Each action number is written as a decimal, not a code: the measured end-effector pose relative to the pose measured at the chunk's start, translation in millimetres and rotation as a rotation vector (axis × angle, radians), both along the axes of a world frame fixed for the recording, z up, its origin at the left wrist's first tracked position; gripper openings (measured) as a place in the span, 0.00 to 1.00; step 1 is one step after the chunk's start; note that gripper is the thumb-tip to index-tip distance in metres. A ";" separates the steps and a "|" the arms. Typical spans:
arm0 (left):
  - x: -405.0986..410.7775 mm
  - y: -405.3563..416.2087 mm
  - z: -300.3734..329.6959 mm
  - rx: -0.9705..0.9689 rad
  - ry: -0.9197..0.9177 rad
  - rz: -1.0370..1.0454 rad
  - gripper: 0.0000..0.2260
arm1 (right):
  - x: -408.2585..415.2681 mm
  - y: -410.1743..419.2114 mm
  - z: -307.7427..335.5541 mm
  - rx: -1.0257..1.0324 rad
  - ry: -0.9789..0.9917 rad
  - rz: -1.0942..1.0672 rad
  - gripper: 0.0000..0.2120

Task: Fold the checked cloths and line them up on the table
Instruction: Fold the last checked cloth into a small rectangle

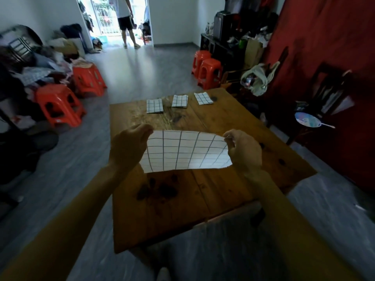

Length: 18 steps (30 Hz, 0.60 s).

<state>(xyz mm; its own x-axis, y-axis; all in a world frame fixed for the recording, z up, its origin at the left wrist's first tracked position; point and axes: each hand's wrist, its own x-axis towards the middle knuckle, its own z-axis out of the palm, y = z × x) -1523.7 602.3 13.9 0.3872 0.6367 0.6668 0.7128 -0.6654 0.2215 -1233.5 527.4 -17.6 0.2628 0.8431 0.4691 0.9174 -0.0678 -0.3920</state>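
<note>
I hold a white cloth with dark checks [185,152] stretched above the middle of the wooden table [182,199]. My left hand [128,147] pinches its upper left corner and my right hand [244,148] pinches its upper right corner. The cloth hangs down from both hands, its lower edge just above the tabletop. Three folded checked cloths lie in a row along the table's far edge: one on the left [154,106], one in the middle [179,101], one on the right [203,98].
Orange plastic stools stand left of the table [58,105] and beyond its far right corner [209,73]. A dark chair with a round fan [307,122] is at the right by a red wall. A person [125,19] stands in the far doorway. Clutter fills the left side.
</note>
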 end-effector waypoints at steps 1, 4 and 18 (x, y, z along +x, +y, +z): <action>1.0 2.6 3.7 0.002 -0.013 0.000 0.04 | 3.7 3.5 2.8 0.005 -0.007 0.020 0.08; 5.0 21.0 13.0 0.016 -0.046 0.016 0.04 | 16.1 21.1 10.6 0.054 -0.018 0.081 0.08; 35.3 256.0 -47.1 -0.107 0.009 -0.029 0.06 | 56.4 228.0 -14.8 -0.050 -0.091 0.104 0.06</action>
